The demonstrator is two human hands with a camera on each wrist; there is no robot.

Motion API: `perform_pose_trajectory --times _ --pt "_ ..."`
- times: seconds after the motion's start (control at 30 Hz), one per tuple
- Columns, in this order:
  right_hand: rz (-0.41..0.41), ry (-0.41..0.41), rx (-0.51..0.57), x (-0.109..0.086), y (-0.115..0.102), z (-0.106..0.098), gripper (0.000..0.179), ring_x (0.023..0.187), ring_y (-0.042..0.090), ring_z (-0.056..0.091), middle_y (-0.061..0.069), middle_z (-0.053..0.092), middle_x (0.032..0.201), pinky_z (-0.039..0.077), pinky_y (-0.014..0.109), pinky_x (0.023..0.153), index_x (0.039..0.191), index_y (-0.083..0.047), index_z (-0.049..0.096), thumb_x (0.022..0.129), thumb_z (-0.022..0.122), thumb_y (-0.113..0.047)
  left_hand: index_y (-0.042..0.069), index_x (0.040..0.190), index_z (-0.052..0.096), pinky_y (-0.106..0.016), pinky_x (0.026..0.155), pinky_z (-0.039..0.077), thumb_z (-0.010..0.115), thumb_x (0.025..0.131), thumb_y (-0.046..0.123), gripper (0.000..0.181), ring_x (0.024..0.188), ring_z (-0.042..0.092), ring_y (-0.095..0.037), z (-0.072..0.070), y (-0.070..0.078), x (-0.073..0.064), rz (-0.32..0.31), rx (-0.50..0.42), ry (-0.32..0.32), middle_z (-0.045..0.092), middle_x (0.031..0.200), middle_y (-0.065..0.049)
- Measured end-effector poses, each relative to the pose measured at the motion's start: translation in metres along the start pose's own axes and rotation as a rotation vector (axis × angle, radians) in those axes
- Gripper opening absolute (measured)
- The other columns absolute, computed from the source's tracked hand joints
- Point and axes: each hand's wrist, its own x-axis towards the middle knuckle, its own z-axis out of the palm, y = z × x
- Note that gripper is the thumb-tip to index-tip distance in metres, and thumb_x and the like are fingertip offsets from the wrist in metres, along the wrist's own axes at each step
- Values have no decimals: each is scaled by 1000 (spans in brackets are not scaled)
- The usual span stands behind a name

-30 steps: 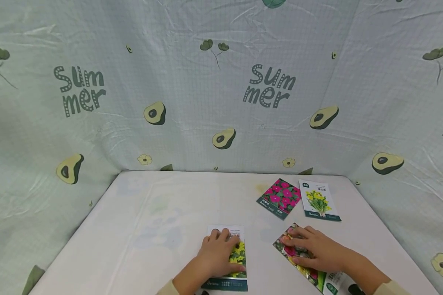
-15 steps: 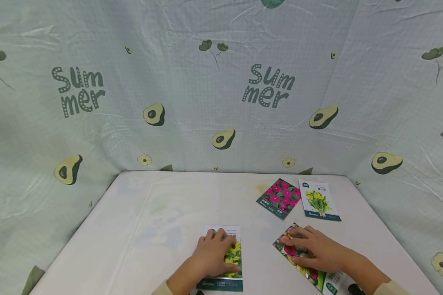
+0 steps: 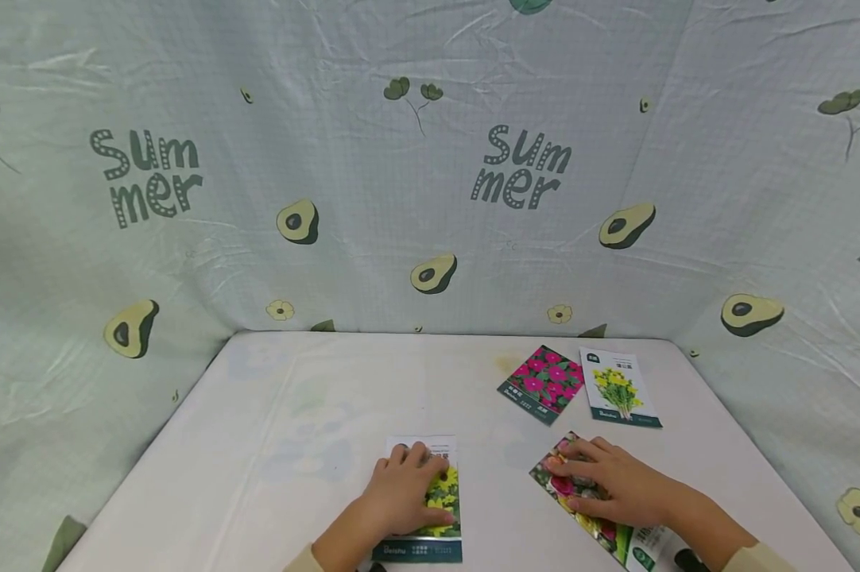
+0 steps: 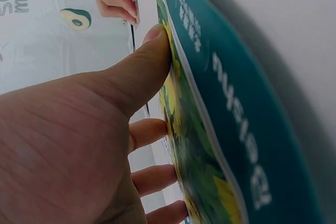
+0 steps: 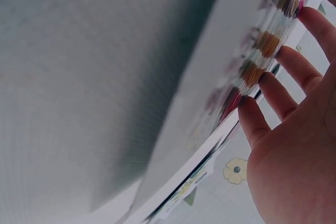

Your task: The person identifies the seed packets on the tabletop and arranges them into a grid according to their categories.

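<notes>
In the head view my left hand [image 3: 403, 488] rests on a seed packet with yellow flowers [image 3: 445, 502], its fingers spread over the upper part. From the left wrist view, the thumb [image 4: 152, 56] and fingertips touch the front of that packet [image 4: 199, 129], whose green lower band bulges slightly. My right hand [image 3: 619, 485] lies across a tilted seed packet with red and pink flowers [image 3: 560, 486]. Fingertips press on its face in the right wrist view, where the hand [image 5: 296, 145] has its fingers spread. Each hand covers part of its packet.
Farther back on the white table [image 3: 294, 445] lie a packet with magenta flowers [image 3: 548, 380] and a white packet with a yellow bunch [image 3: 619, 389]. Under the right forearm a white and green packet [image 3: 648, 544] shows partly. A printed cloth [image 3: 358, 262] stands behind the table.
My left hand and the yellow-flower packet beneath it have slid to the left along the table. The right hand and the other packets stay where they were.
</notes>
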Motion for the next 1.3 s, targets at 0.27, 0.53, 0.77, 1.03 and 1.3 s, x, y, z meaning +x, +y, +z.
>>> perform_pose_trajectory --times 0.27,0.53,0.77,1.03,1.3 --pt "-29 31 8 -2 -1 0 57 125 26 49 -5 51 146 48 57 97 151 -40 49 99 53 -63 28 143 56 -52 90 42 76 84 62 70 117 44 -30 -3 -3 -4 6 -9 -9 49 133 -3" --pt "-16 23 38 -3 -3 -1 57 128 35 49 -2 51 146 45 65 99 151 -41 50 99 55 -63 29 145 55 -55 92 43 76 83 64 74 121 45 -32 -3 -10 -6 7 -12 -23 48 136 -3" --pt "-18 23 48 -2 0 1 58 128 34 48 -1 51 146 46 65 98 151 -40 50 99 56 -62 29 145 55 -56 91 43 76 83 64 74 124 45 -34 -4 -16 -9 20 -19 -27 48 137 -4" --pt "-40 33 53 -2 -1 1 56 126 34 48 0 51 145 47 64 95 151 -38 51 99 57 -59 26 145 55 -55 90 43 76 84 62 73 124 45 -36 -7 -22 -14 34 -35 -23 48 137 -5" --pt "-2 14 63 -1 -1 1 57 128 33 47 -1 50 146 47 63 97 150 -40 51 98 57 -63 25 145 55 -57 91 42 76 85 60 73 126 45 -38 -9 -27 -15 37 -43 -30 48 139 -7"
